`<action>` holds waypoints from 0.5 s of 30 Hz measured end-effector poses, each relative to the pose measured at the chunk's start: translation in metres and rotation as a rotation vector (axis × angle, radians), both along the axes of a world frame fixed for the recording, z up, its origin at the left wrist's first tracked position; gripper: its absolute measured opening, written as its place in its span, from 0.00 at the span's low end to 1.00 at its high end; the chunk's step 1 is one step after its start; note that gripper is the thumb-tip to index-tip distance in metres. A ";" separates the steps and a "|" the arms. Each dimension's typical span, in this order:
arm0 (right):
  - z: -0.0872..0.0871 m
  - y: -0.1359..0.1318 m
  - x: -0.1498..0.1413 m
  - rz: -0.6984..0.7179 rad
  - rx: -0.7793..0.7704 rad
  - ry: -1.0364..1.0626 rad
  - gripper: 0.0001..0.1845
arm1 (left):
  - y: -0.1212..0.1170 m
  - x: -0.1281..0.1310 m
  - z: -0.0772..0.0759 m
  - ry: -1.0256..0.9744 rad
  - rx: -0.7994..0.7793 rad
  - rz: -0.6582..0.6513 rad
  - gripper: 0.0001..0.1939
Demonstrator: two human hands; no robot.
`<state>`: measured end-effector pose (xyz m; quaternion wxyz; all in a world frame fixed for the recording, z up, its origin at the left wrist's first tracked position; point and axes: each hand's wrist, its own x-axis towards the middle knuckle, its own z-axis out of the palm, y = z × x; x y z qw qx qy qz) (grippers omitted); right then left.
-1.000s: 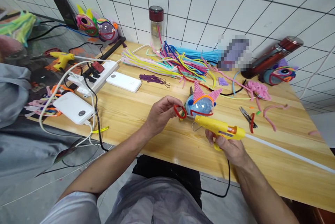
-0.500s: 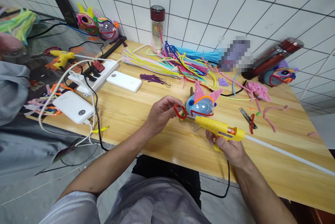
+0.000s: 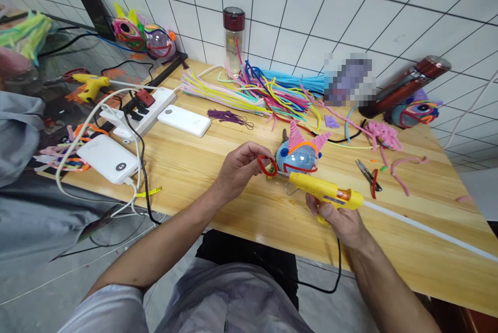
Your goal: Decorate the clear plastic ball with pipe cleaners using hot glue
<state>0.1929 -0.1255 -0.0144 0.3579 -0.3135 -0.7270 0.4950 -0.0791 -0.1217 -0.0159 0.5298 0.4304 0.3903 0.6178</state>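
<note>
My left hand [image 3: 238,168] pinches a small red pipe-cleaner loop [image 3: 268,165] against the left side of a blue ball figure [image 3: 297,155] with pink pipe-cleaner ears. The figure rests on the wooden table [image 3: 218,167]. My right hand [image 3: 338,220] grips the handle of a yellow glue gun [image 3: 326,191], whose nozzle points left toward the loop and the base of the figure. A long white glue stick [image 3: 428,227] sticks out of the gun's back to the right.
Piles of coloured pipe cleaners [image 3: 257,92] lie at the back by a glass bottle [image 3: 234,35]. Small scissors [image 3: 367,173], pink pieces [image 3: 383,134], two power banks [image 3: 184,120], a power strip [image 3: 146,110] with cables, a second glue gun [image 3: 90,84] and finished figures [image 3: 412,111] surround the spot.
</note>
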 end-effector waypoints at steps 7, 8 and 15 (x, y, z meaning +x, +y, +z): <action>-0.001 0.001 -0.002 0.008 0.020 0.017 0.23 | 0.002 0.000 0.001 -0.022 0.012 -0.004 0.17; -0.001 0.000 -0.002 0.012 0.018 0.019 0.23 | 0.002 0.000 0.001 -0.023 0.012 -0.001 0.17; -0.001 -0.001 0.000 0.019 -0.004 0.021 0.23 | 0.002 0.000 0.001 -0.017 0.011 0.004 0.17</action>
